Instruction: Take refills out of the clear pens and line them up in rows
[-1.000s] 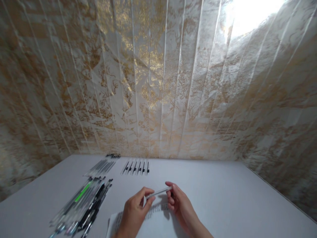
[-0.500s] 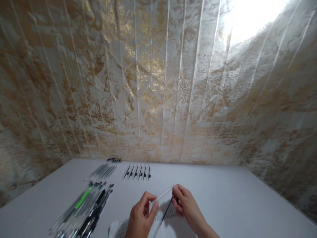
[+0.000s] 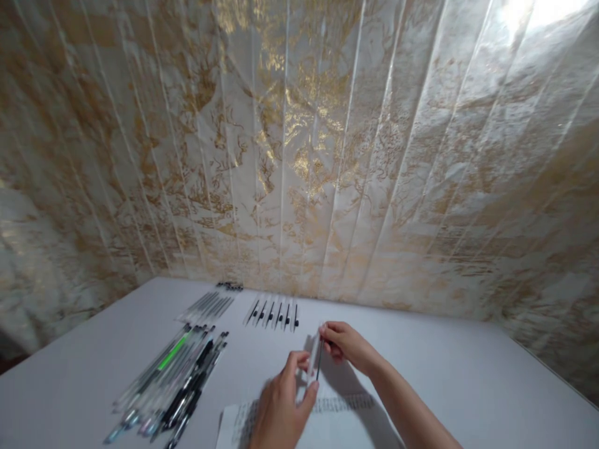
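Over a sheet of paper (image 3: 341, 424) with dark lines of writing, my left hand (image 3: 283, 402) has its thumb and fingers at the lower end of a clear, whitish pen barrel (image 3: 314, 357). My right hand (image 3: 346, 344) pinches the upper end of that barrel. A thin dark pen refill (image 3: 319, 360) hangs from the same right fingers, close alongside the barrel. Blur hides whether the refill's lower tip touches my left thumb.
To the left lies a pile of pens (image 3: 173, 380), one bright green. Behind it are a row of thin clear sticks (image 3: 210, 305) and small black pieces (image 3: 229, 286). Several sets of clear barrels, dark refills and black caps (image 3: 271, 315) stand in a row. A patterned curtain (image 3: 299, 156) closes the back.
The barrel has swung from slanted to nearly upright, and the refill has come in beside it. My hands are closer together. The camera view has shifted slightly.
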Available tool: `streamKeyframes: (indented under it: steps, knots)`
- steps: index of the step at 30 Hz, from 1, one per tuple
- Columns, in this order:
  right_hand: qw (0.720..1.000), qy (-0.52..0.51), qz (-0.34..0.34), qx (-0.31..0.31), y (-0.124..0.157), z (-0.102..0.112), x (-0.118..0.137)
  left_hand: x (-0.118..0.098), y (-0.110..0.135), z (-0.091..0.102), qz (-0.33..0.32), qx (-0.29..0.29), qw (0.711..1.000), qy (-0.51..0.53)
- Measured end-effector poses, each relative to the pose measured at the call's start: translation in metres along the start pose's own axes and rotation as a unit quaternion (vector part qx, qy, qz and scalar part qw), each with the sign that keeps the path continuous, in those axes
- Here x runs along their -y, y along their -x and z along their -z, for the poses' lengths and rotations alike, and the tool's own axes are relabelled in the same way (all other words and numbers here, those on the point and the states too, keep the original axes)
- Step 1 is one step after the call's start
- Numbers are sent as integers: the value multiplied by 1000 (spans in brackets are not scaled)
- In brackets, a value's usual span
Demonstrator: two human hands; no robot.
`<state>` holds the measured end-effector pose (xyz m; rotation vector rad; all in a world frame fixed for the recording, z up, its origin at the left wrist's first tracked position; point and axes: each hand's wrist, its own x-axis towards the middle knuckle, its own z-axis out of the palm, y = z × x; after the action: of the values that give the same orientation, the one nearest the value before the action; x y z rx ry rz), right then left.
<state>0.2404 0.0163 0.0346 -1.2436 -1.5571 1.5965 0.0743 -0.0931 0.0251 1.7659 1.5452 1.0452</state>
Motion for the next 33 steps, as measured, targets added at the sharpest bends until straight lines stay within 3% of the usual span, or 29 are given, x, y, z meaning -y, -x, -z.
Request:
streamKeyframes:
  steps: [5,10,15,20,25,33]
  knots:
    - [982,180,-50,-7,-57,20,16,3,-2,1,-26,-7,999,-31]
    - [947,309,-54,-70,-96,18,26,11,-4,-1,-33,-12,998,-50]
    - [902,405,-31,-144,-76,7,22,8,-3,0,-25,11,998,-59]
    - [880,448,-10,-156,-50,-15,17,8,-2,-3,-27,13,998,-59]
    - [881,446,-8,-158,-57,-29,18,12,-2,-4,-30,12,998,-59]
    - [910,388,17,-148,-73,-24,17,13,-3,-4,-31,12,998,-62]
